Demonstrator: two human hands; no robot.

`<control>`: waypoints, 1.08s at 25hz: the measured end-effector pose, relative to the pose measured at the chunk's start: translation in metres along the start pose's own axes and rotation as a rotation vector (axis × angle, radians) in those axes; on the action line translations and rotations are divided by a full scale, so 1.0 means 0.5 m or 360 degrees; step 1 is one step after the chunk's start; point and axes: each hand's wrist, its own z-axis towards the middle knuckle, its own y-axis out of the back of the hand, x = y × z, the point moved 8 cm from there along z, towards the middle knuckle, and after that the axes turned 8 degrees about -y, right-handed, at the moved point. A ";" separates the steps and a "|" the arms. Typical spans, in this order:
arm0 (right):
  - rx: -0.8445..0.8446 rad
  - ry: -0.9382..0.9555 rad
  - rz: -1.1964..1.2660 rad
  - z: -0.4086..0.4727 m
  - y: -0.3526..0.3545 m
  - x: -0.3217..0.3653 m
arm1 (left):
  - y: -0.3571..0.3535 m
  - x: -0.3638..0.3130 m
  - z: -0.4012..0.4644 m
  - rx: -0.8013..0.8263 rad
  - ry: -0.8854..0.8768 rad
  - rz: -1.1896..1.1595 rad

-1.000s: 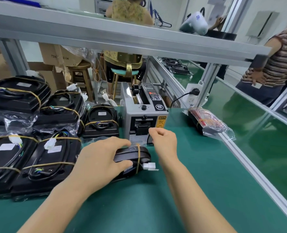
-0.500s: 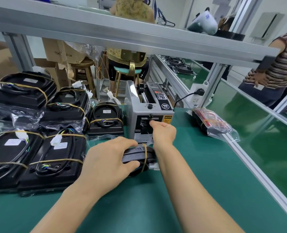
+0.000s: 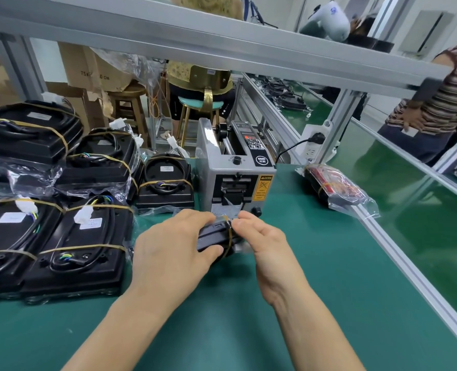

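black plastic is at the centre of the work: a small black unit (image 3: 212, 235) with a yellowish rubber band (image 3: 230, 236) round it, held low on or just over the green surface (image 3: 315, 277), right in front of the grey tape dispenser (image 3: 235, 178). the step in hand looks like laying a short strip of clear tape (image 3: 223, 217) over the unit's top edge beside the band. to do it well, the person should keep the unit steady, set one end of the strip down first, then smooth it along with a fingertip so it lies flat without creases, keeping it clear of the band. the left hand (image 3: 173, 253) grips the unit from the left, fingers curled over its top and thumb pressed on its near face. the right hand (image 3: 264, 242) has its fingers loosely curled, thumb and forefinger pinched together at the unit's top right edge on what appears to be the strip. the strip is nearly see-through, so how much is stuck down cannot be told.
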 end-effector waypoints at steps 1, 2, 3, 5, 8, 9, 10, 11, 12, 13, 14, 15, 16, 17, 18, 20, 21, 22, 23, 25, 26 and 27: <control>-0.0012 -0.0007 0.0008 0.002 -0.002 -0.001 | 0.002 -0.001 -0.001 -0.0008 0.0006 -0.0005; -0.0004 -0.0007 0.0020 0.002 -0.007 -0.001 | 0.004 -0.002 -0.001 -0.0019 0.0011 -0.0002; 0.0002 -0.0010 0.0030 0.003 -0.011 -0.002 | 0.007 -0.003 -0.002 -0.0036 0.0017 0.0004; -0.0021 0.0000 0.0044 0.005 -0.014 -0.003 | 0.012 -0.005 -0.005 -0.0063 0.0033 0.0006; -0.0049 -0.0001 0.0041 0.008 -0.012 -0.007 | 0.012 -0.013 -0.010 -0.0084 0.0018 0.0001; -0.0045 0.0003 0.0044 0.008 -0.011 -0.007 | 0.013 -0.015 -0.011 -0.0104 0.0008 -0.0003; -0.0043 0.0003 0.0049 0.007 -0.011 -0.008 | 0.014 -0.017 -0.012 -0.0126 0.0000 -0.0011; -0.0039 0.0003 0.0044 0.007 -0.010 -0.007 | 0.014 -0.018 -0.013 -0.0141 -0.0007 -0.0021; -0.0046 0.0005 0.0037 0.007 -0.009 -0.006 | 0.014 -0.019 -0.014 -0.0146 -0.0014 -0.0026; -0.0054 0.0007 0.0022 0.006 -0.009 -0.004 | 0.014 -0.020 -0.015 -0.0151 -0.0025 -0.0023; -0.0059 0.0012 -0.0001 0.004 -0.009 -0.002 | 0.015 -0.021 -0.016 -0.0160 -0.0040 -0.0011; -0.0065 0.0015 -0.0025 0.002 -0.010 0.001 | 0.016 -0.022 -0.016 -0.0174 -0.0055 0.0003; -0.0068 0.0019 -0.0049 0.002 -0.010 0.003 | 0.017 -0.023 -0.016 -0.0187 -0.0069 0.0018; -0.0076 0.0024 -0.0067 0.001 -0.009 0.004 | 0.017 -0.025 -0.015 -0.0189 -0.0085 0.0032; -0.0081 0.0026 -0.0084 0.002 -0.009 0.004 | 0.016 -0.026 -0.015 -0.0181 -0.0099 0.0047; -0.0102 0.0028 -0.0099 0.004 -0.006 0.003 | 0.013 -0.029 -0.014 -0.0155 -0.0122 0.0066; -0.0112 0.0032 -0.0095 0.005 -0.005 0.001 | 0.013 -0.030 -0.014 -0.0150 -0.0133 0.0066; -0.0121 0.0036 -0.0092 0.006 -0.004 0.000 | 0.013 -0.031 -0.014 -0.0145 -0.0139 0.0060; -0.0129 0.0038 -0.0091 0.007 -0.005 -0.002 | 0.012 -0.031 -0.014 -0.0131 -0.0133 0.0046; -0.0144 0.0027 -0.0079 0.008 -0.008 -0.005 | 0.012 -0.026 -0.013 -0.0102 -0.0092 -0.0013; -0.0141 0.0008 -0.0045 0.008 -0.009 -0.006 | 0.012 -0.024 -0.013 -0.0091 -0.0067 -0.0040; -0.0126 -0.0019 0.0006 0.006 -0.011 -0.009 | 0.011 -0.022 -0.013 -0.0084 -0.0049 -0.0053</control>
